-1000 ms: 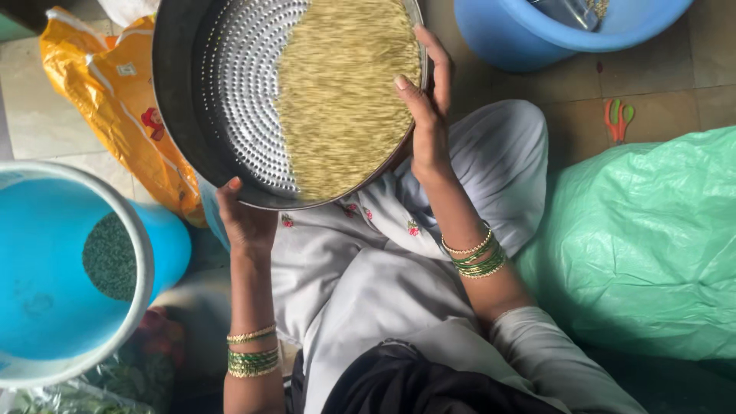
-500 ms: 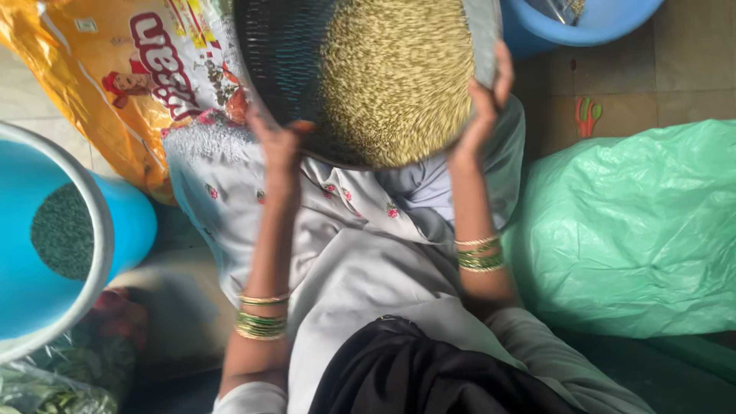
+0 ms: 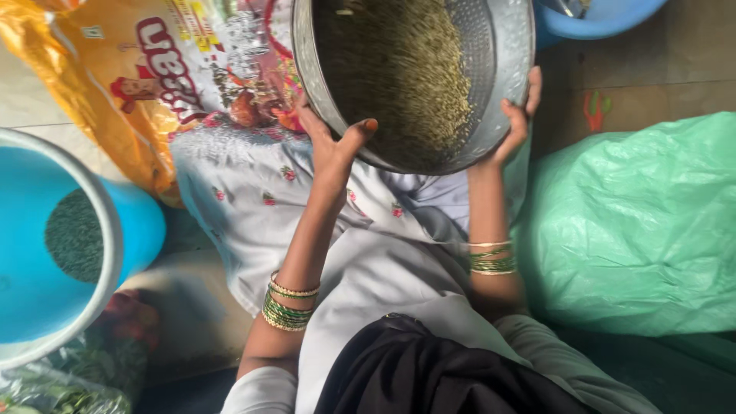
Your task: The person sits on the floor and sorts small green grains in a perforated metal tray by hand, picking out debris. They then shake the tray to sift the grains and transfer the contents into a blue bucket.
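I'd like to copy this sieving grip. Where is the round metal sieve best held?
By its upright side wall, at two opposite points, one from each side. The metal sieve is wide, shallow and tilted with grain inside; the left hand and right hand already clasp the rim that way.

Lit by soft, even daylight, brightest on the crinkled pale-green plastic sack (image 3: 636,222) at right. Mild glare along the rim of the round perforated metal sieve (image 3: 506,69); deep shade inside its left wall. Dim and murky toward the lower corners. Slightly soft throughout, edges smeared.
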### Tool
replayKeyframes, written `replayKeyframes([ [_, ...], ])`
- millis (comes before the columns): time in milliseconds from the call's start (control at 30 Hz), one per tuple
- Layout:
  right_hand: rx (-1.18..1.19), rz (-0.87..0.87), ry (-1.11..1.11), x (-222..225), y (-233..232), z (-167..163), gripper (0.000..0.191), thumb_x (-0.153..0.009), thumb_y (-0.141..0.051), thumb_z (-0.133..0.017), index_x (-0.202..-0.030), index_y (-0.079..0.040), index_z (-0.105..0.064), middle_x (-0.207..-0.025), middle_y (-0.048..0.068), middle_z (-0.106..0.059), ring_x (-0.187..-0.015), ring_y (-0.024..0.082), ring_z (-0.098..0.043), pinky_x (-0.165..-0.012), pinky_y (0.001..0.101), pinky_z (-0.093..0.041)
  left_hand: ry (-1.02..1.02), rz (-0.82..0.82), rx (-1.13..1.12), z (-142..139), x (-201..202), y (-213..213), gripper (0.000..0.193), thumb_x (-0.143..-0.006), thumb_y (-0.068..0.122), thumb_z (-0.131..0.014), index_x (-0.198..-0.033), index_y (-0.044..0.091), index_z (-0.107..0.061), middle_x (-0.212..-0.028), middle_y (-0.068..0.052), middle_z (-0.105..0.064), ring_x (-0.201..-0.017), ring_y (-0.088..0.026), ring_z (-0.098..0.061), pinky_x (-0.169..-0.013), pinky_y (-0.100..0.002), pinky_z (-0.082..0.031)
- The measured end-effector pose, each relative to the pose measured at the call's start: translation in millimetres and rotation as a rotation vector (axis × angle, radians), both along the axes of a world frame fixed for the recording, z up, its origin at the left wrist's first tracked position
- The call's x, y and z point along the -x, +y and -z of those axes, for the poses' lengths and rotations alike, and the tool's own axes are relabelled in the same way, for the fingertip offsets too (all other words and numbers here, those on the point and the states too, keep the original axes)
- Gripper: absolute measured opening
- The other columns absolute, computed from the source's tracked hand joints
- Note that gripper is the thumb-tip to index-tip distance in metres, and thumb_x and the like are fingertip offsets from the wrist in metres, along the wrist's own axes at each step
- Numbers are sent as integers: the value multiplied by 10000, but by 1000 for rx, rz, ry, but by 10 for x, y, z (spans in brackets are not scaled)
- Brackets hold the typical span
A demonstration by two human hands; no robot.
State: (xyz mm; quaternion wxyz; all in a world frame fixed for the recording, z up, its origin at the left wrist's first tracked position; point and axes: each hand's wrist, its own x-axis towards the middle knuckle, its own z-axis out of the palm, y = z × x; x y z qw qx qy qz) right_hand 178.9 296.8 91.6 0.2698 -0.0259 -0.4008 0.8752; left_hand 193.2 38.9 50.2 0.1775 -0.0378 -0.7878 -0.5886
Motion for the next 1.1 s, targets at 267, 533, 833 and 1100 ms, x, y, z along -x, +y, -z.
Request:
replayKeyframes([
  [267, -538, -60, -75, 333, -964, -257, 619, -949, -124, -596, -1553, -55, -484, -1584, 111, -449, -1540, 237, -337, -1310, 357, -222, -331, 213, -1365, 93, -56, -1196, 615, -930, 327, -620, -1452, 30, -482, -1503, -117, -511, -1358, -274, -557, -1200, -480, -404],
  [533, -282, -27, -132, 152, -430, -143, 657, -881, -121, -639, -1520, -102, -486, -1581, 119, -444, -1498, 309, -403, -1279, 434, -307, -359, 37, -926, 235, 34, -583, 1001, -889, 372, -677, -1627, 169, -32, -1304, -128, -551, -1168, -259, -549, -1090, -413, -432],
  [833, -508, 104, -133, 236, -592, 13, 591, -958, -152, -590, -1535, -77, -483, -1618, 106, -445, -1547, 255, -350, -1311, 392, -246, -390, 35, -1065, 11, 144, -847, 750, -939, 404, -581, -1545, 166, -209, -1270, -102, -451, -1139, -267, -539, -1002, -477, -478],
  [1100, -575, 53, -142, 373, -716, -108, 549, -980, -179, -622, -1506, -77, -506, -1572, 100, -465, -1544, 259, -357, -1319, 392, -235, -378, 114, -1228, 96, 237, -955, 766, -945, 427, -564, -1568, 96, -266, -1356, -115, -463, -1265, -271, -508, -1137, -431, -414],
])
